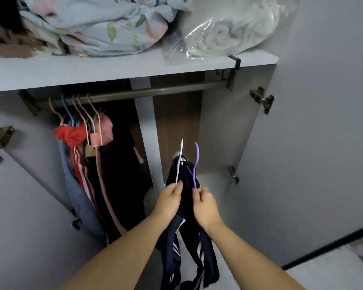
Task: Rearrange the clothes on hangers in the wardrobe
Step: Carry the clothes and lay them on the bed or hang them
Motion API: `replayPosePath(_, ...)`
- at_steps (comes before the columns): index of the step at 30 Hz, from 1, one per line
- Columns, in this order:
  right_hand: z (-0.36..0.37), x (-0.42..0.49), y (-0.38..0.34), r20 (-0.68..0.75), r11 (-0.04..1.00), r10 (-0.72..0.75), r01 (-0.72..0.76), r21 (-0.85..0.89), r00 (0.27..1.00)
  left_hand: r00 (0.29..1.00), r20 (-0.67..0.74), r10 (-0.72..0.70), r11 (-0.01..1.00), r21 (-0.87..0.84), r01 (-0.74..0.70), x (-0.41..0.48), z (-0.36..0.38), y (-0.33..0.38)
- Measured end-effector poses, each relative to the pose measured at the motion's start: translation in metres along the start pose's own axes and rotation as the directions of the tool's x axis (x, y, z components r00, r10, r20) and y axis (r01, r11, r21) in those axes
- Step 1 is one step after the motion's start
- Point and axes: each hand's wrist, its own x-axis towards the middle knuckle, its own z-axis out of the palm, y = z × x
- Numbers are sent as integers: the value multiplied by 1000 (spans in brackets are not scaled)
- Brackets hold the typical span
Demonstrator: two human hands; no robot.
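The left hand pinched the stem of a white hanger, and the right hand, just beside it, pinched a purple hanger. Both hooks pointed up, below the rod and in front of its bare right half. Navy striped garments (how many, I could not tell) hung from the hangers between the forearms. The other clothes hung bunched at the rod's left end. On the shelf above lay floral bedding and, toward its right edge, a bagged blanket.
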Motion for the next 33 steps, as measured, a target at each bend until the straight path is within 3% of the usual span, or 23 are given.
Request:
replayPosePath(8, -78, -114, 52, -216, 992, 127, -119, 50, 968, 959, 284, 13, 999, 43, -26, -90, 90, -18)
replayPosePath(13, -106, -176, 87, -430, 964, 264, -215, 159, 864, 870, 492, 6, 1000, 7, -11, -138, 139, -31)
replayPosePath(23, -116, -342, 136, -697, 901, 416, -367, 230, 584, 581, 814, 18, 991, 62, -117, -294, 190, -66)
replayPosePath(31, -130, -514, 164, -823, 815, 517, -431, 388, 237, 236, 968, -87, 959, 146, -244, -477, 207, -84)
replayPosePath(33, -138, -549, 166, -836, 803, 517, -443, 399, 183, 168, 980, -109, 958, 149, -245, -511, 214, -88)
